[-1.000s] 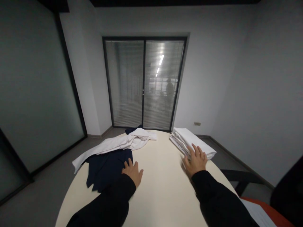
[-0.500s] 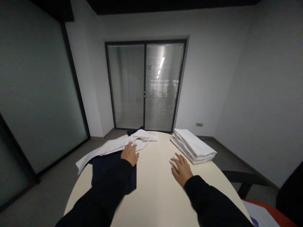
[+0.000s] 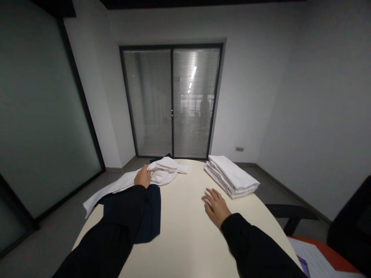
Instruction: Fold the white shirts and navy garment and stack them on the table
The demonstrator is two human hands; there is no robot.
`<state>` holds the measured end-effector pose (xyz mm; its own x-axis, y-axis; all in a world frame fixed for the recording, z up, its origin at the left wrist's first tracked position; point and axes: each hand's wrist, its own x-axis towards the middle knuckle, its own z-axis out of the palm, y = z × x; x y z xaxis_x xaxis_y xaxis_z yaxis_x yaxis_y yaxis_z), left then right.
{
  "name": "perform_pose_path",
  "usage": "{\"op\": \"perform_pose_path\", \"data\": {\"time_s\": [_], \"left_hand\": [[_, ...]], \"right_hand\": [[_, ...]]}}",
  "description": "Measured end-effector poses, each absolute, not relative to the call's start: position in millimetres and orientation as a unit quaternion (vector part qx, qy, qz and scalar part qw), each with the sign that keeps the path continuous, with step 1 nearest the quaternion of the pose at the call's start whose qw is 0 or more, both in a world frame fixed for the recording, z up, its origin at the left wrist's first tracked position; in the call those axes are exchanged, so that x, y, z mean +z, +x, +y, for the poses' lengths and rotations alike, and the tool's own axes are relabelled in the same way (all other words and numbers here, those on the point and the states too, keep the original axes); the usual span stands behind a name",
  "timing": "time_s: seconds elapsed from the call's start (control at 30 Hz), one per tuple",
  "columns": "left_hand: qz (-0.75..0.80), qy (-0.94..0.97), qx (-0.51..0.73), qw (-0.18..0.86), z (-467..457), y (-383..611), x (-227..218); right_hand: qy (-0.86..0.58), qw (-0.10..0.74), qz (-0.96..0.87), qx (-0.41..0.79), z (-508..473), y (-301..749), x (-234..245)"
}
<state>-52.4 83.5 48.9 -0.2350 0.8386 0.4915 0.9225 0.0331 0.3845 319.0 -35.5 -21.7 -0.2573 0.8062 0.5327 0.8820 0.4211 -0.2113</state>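
Note:
My left hand (image 3: 142,177) is closed on a crumpled white garment (image 3: 164,166) toward the far left of the table; its fingertips are partly hidden in the cloth. One long strip of the garment hangs over the table's left edge. Beneath it lies a dark navy cloth (image 3: 152,220), partly covered by my left sleeve. Holding nothing, my right hand (image 3: 216,206) hovers over or rests on the tabletop with fingers apart; I cannot tell which. Just beyond it sits a folded stack of white cloth (image 3: 232,175), apart from the hand.
The pale rounded table (image 3: 185,235) spans the space before me. At the right stand a black chair armrest (image 3: 290,211) and an orange surface (image 3: 333,255) bearing papers (image 3: 311,253). Glass doors with blinds (image 3: 172,104) are in the far wall.
My left hand has shifted slightly left and its spread fingers have closed on the white garment. My right hand stays open near the folded stack. The view has turned slightly right.

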Motion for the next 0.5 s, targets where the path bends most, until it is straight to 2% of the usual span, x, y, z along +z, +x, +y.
{"op": "perform_pose_path", "data": {"time_s": [0.3, 0.4, 0.5], "left_hand": [[-0.656, -0.51, -0.535, 0.154, 60.8, -60.5, 135.9], [-0.559, -0.519, -0.618, 0.189, 42.7, -51.1, 172.6], [-0.477, -0.557, -0.644, 0.218, 14.5, -27.2, 206.4]], "right_hand": [[-0.517, 0.299, -0.801, -0.052, -42.7, 313.2, -9.6], [-0.489, 0.318, -0.813, 0.003, -55.9, 293.6, 2.5], [-0.424, 0.359, -0.826, 0.099, -73.3, 264.4, 10.2]]}}
